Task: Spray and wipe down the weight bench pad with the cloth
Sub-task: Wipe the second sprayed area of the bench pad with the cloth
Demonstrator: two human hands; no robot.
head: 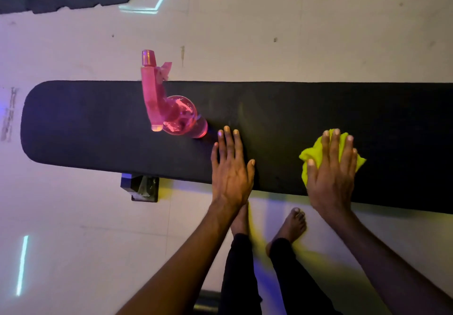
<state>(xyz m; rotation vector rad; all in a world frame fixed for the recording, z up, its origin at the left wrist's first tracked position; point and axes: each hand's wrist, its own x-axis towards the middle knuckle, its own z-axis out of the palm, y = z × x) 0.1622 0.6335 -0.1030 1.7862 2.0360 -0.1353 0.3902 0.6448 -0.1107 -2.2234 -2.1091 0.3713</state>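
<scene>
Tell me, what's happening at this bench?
A person is wiping the black bench pad. The right hand lies flat on a yellow cloth, pressing it onto the pad. The left hand rests open on the bare pad, holding nothing. A pink spray bottle sits on the pad just left of that hand, untouched right now.

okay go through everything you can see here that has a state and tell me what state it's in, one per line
Spray bottle: standing on the bench pad, nobody holding it, nozzle pointing to the far side.
Cloth: bunched up, pressed flat on the pad under the right hand.
Bench pad: flat, faint streaks near the middle.
Left hand: open, palm down on the pad, holding nothing.
Right hand: open, fingers spread, pressing on the cloth.
</scene>
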